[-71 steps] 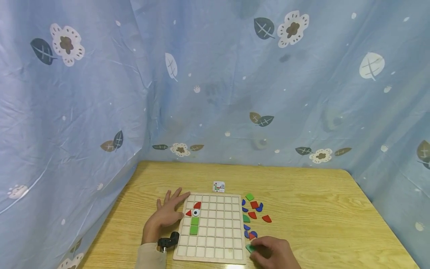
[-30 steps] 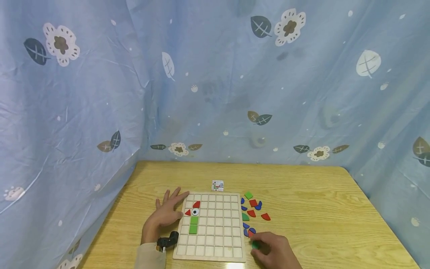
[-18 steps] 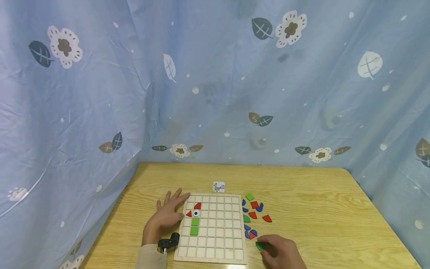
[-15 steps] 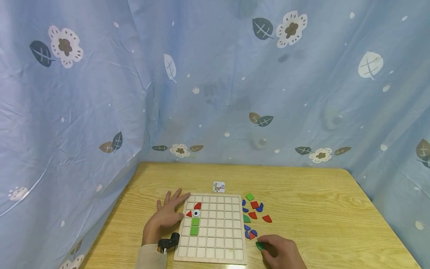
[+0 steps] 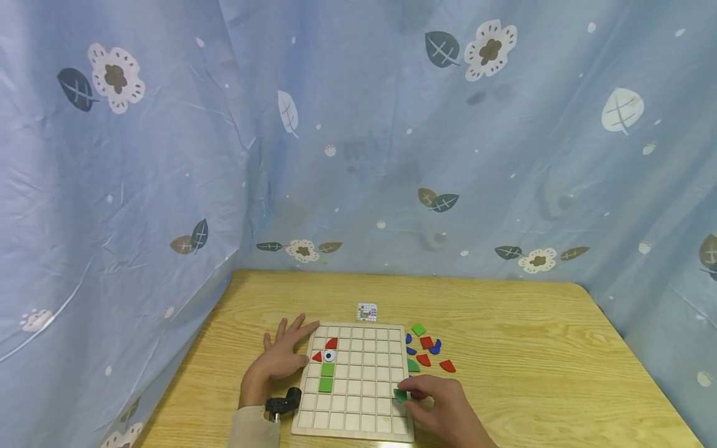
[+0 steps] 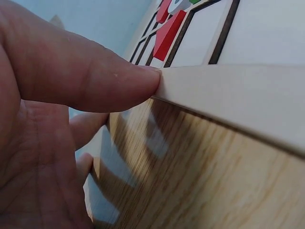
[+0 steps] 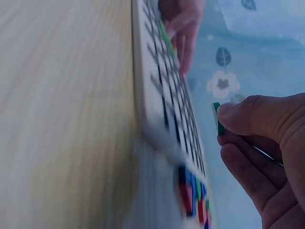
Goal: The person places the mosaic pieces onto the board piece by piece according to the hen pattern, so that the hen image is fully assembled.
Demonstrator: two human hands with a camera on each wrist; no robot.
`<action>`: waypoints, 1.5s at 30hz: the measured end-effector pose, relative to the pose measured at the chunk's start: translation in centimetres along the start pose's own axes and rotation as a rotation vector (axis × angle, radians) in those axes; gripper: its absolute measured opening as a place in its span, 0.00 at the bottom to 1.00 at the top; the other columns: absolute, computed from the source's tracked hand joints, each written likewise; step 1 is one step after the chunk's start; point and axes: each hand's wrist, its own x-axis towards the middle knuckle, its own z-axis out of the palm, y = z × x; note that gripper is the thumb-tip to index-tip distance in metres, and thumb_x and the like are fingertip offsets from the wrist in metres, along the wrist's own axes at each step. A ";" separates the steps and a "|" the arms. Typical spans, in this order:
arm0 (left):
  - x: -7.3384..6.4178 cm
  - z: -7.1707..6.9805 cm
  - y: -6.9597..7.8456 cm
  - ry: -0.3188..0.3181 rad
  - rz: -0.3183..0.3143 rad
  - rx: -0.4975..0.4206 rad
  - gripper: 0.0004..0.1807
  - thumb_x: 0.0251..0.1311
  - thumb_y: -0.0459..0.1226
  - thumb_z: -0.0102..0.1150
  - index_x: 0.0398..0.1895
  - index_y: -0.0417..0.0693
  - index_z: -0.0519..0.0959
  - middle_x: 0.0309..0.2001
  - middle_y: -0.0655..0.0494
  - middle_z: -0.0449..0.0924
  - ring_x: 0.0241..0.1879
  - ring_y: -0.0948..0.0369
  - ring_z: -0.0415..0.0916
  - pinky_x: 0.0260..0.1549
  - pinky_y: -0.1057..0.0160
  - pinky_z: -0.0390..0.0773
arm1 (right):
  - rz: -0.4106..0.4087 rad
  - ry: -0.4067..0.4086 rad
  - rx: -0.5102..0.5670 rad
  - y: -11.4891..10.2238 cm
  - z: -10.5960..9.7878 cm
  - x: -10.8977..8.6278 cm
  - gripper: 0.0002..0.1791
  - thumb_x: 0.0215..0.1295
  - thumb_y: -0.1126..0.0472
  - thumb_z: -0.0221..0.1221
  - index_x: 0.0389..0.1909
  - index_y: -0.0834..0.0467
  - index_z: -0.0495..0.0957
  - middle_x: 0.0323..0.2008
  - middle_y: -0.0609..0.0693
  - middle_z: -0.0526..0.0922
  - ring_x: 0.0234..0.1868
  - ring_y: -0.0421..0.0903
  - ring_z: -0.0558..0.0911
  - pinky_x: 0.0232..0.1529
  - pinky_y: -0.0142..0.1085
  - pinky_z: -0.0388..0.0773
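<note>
A wooden grid board lies on the table, holding a red quarter-circle, a red triangle, a white eye disc and two green squares in its left columns. My left hand rests at the board's left edge, fingers spread, the thumb touching the rim in the left wrist view. Over the board's right edge, my right hand pinches a dark green curved-edge tile between thumb and fingers. The right wrist view shows that tile edge-on, above the board.
Several loose tiles lie right of the board, among them a green square, a red square, blue pieces and a red quarter-circle. A small picture card sits behind the board. A patterned curtain surrounds the table.
My right hand has picked up the dark green tile beside the board and carried it left and away from me, over the board's right edge. My left hand stays in place.
</note>
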 end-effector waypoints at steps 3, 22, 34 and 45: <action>-0.1 -0.1 0.1 -0.008 0.001 -0.017 0.45 0.61 0.26 0.62 0.85 0.53 0.68 0.90 0.37 0.44 0.87 0.30 0.23 0.72 0.18 0.14 | 0.018 -0.031 0.017 -0.7 1.0 1.2 0.16 0.58 0.71 0.76 0.46 0.53 0.91 0.40 0.45 0.94 0.35 0.38 0.87 0.36 0.34 0.87; -0.1 -0.2 0.5 0.004 -0.007 -0.003 0.44 0.60 0.26 0.60 0.84 0.51 0.69 0.89 0.37 0.46 0.87 0.30 0.23 0.74 0.19 0.16 | 0.063 -0.243 0.142 -3.5 8.1 6.6 0.10 0.66 0.68 0.73 0.46 0.55 0.93 0.43 0.43 0.95 0.46 0.34 0.91 0.49 0.28 0.87; -0.1 -0.2 0.4 -0.002 -0.013 -0.017 0.45 0.60 0.26 0.61 0.84 0.52 0.69 0.90 0.37 0.45 0.87 0.30 0.22 0.74 0.20 0.16 | 0.086 -0.337 0.007 -4.0 10.4 7.3 0.09 0.66 0.62 0.75 0.46 0.50 0.93 0.42 0.35 0.93 0.45 0.25 0.86 0.49 0.23 0.83; 0.0 -0.2 0.3 0.009 -0.006 0.016 0.45 0.58 0.27 0.62 0.83 0.52 0.70 0.89 0.38 0.48 0.87 0.30 0.25 0.74 0.17 0.19 | 0.061 -0.332 -0.037 -4.1 10.7 7.3 0.09 0.67 0.62 0.74 0.47 0.50 0.93 0.43 0.36 0.93 0.47 0.26 0.86 0.51 0.24 0.84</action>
